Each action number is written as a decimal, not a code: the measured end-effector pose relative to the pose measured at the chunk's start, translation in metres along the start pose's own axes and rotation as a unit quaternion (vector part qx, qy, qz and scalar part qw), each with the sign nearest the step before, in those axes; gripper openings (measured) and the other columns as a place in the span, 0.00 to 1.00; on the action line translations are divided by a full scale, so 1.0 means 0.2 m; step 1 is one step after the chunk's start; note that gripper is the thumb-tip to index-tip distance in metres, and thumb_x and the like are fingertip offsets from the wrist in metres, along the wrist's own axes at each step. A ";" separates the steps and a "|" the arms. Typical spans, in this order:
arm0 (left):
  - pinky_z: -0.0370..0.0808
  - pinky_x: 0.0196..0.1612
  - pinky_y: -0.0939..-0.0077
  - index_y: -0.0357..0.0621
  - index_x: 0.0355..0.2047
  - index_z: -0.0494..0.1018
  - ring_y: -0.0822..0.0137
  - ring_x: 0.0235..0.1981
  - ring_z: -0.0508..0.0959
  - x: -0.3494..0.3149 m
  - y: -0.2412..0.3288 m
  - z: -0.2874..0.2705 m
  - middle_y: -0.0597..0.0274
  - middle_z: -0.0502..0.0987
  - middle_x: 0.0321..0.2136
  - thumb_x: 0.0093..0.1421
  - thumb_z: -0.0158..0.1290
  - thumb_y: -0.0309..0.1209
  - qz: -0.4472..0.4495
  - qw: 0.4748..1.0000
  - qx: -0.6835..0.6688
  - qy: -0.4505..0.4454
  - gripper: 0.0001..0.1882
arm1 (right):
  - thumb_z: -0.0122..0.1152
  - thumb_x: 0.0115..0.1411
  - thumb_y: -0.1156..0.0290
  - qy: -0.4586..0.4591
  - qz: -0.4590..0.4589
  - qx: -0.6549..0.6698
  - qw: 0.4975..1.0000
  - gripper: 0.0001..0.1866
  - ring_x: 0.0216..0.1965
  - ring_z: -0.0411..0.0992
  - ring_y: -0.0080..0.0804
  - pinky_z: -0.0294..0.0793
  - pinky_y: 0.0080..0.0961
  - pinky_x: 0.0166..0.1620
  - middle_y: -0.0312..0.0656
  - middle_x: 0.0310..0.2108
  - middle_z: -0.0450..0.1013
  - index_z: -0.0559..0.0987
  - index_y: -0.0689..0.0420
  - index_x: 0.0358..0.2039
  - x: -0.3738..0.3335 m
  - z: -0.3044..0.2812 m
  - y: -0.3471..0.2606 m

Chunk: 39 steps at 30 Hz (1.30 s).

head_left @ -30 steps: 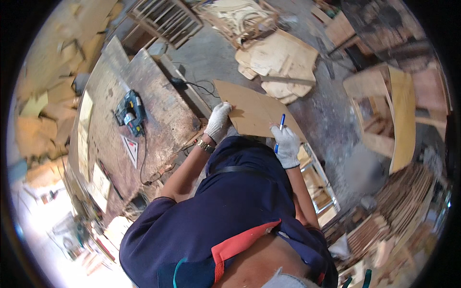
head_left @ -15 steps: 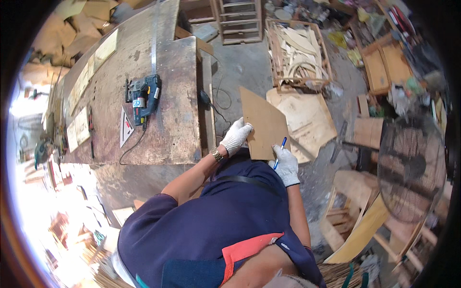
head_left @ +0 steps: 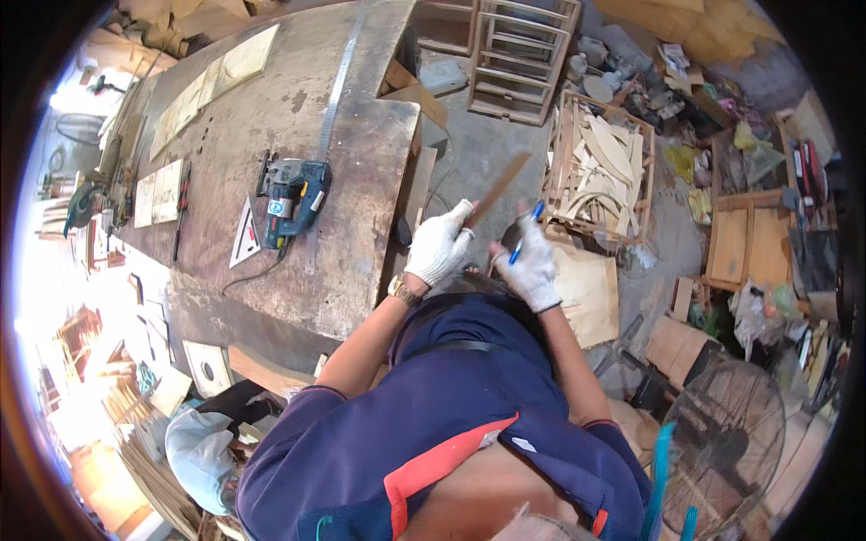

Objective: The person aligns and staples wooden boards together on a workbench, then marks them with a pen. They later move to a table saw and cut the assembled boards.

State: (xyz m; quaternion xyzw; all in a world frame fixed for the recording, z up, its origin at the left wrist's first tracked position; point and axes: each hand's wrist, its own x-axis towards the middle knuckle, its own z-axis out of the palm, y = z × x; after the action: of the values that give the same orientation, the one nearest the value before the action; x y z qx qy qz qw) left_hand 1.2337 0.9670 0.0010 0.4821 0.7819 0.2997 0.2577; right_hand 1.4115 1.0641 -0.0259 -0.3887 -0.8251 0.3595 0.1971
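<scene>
My left hand (head_left: 439, 245), in a white knitted glove, grips a thin brown board (head_left: 499, 188) that shows almost edge-on as a narrow strip pointing away to the upper right. In my gloved right hand (head_left: 530, 270) is a blue pen (head_left: 515, 253), held close to the board's near end. A small dark shape lies between the right hand's fingers; I cannot make out what it is. Left of my hands, a jigsaw (head_left: 293, 200) rests on the wooden workbench (head_left: 356, 225). Beside it lies a white set square (head_left: 244, 236).
A long metal ruler (head_left: 338, 90) and pale wood pieces (head_left: 215, 83) lie on the bench. To the right are a crate of wood offcuts (head_left: 603, 162), a pale sheet (head_left: 586, 293) on the floor and a fan (head_left: 722, 442). A light-blue-clothed figure (head_left: 198, 455) appears at lower left.
The board has turned from showing its broad face to nearly edge-on. My right hand has come off its lower edge, still holding the pen. The whole view has shifted and tilted.
</scene>
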 end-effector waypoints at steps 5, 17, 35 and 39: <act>0.79 0.39 0.60 0.53 0.57 0.76 0.45 0.36 0.83 0.14 -0.08 -0.07 0.45 0.82 0.37 0.59 0.55 0.27 0.028 0.997 -0.032 0.069 0.24 | 0.79 0.43 0.65 0.080 -0.140 0.005 0.987 0.47 0.68 0.62 0.54 0.67 0.43 0.65 0.51 0.65 0.67 0.68 0.56 0.65 0.68 -0.08 0.17; 0.56 0.72 0.54 0.43 0.74 0.52 0.48 0.72 0.57 1.07 -0.62 -0.06 0.46 0.58 0.71 0.60 0.62 0.48 -0.257 0.906 0.145 0.303 0.49 | 0.73 0.49 0.38 -0.100 0.049 -0.003 0.994 0.37 0.36 0.79 0.45 0.78 0.33 0.45 0.52 0.37 0.81 0.83 0.61 0.45 2.35 0.41 0.57; 0.39 0.75 0.45 0.49 0.75 0.48 0.45 0.76 0.42 1.23 -0.93 -0.01 0.46 0.44 0.76 0.55 0.63 0.42 -0.407 0.861 0.260 0.159 0.52 | 0.70 0.53 0.41 -0.254 0.010 0.026 0.967 0.40 0.52 0.78 0.51 0.74 0.38 0.56 0.59 0.48 0.79 0.80 0.65 0.53 3.40 1.68 0.68; 0.40 0.75 0.44 0.49 0.74 0.51 0.43 0.76 0.43 1.24 -0.92 -0.02 0.46 0.45 0.75 0.54 0.64 0.41 -0.399 0.865 0.246 0.177 0.51 | 0.71 0.53 0.43 -0.311 0.010 0.036 0.950 0.43 0.54 0.77 0.50 0.73 0.36 0.58 0.61 0.51 0.78 0.77 0.70 0.56 3.42 1.74 0.75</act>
State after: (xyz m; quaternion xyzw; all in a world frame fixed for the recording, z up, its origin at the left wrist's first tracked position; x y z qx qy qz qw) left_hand 1.0219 1.1254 -0.1570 0.1157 0.9884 0.0491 0.0858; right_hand 0.8511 1.5132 -0.3373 -0.2584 -0.8282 0.4939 -0.0585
